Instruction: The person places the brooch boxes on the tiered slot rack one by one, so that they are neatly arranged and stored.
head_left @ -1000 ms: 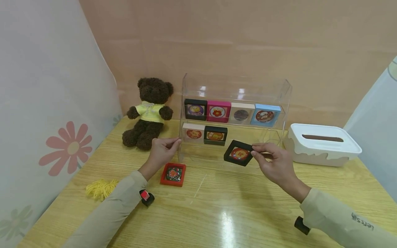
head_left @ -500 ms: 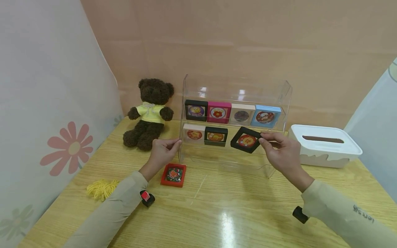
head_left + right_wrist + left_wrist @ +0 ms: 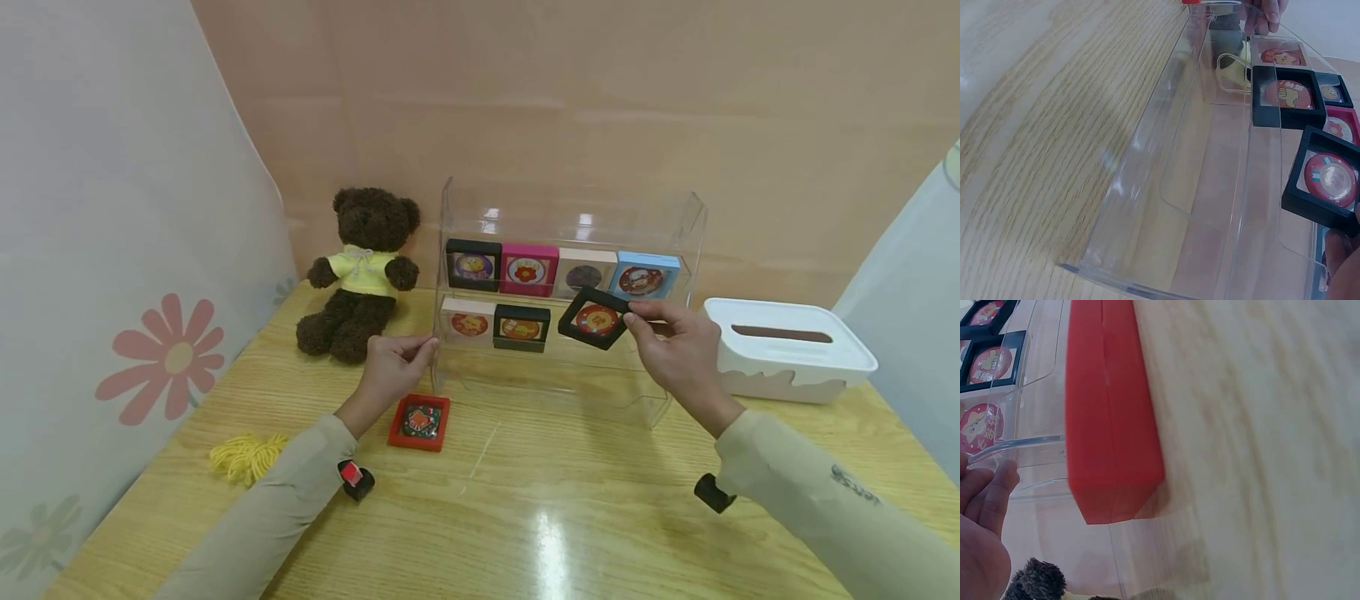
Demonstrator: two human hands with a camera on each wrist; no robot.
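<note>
A black square display frame with a red round badge (image 3: 596,319) is pinched at its right corner by my right hand (image 3: 678,346). It hangs tilted in front of the clear acrylic rack (image 3: 525,379), just right of the lower row. That row holds a pale framed badge (image 3: 468,323) and a black framed badge (image 3: 521,329). My left hand (image 3: 397,367) pinches the rack's left side edge between thumb and fingers. In the left wrist view those fingertips (image 3: 1004,481) lie at the clear edge. A red framed badge (image 3: 418,422) lies flat on the table below the left hand.
The rack's upper row holds black, pink (image 3: 528,271), cream and light blue (image 3: 645,277) frames. A brown teddy bear (image 3: 366,271) sits to the left. Yellow yarn (image 3: 247,457) lies front left. A white tissue box (image 3: 787,350) stands at the right.
My right hand has raised the black framed badge and carried it slightly right, closer to the rack's lower row. The left hand stays at the rack's edge.
</note>
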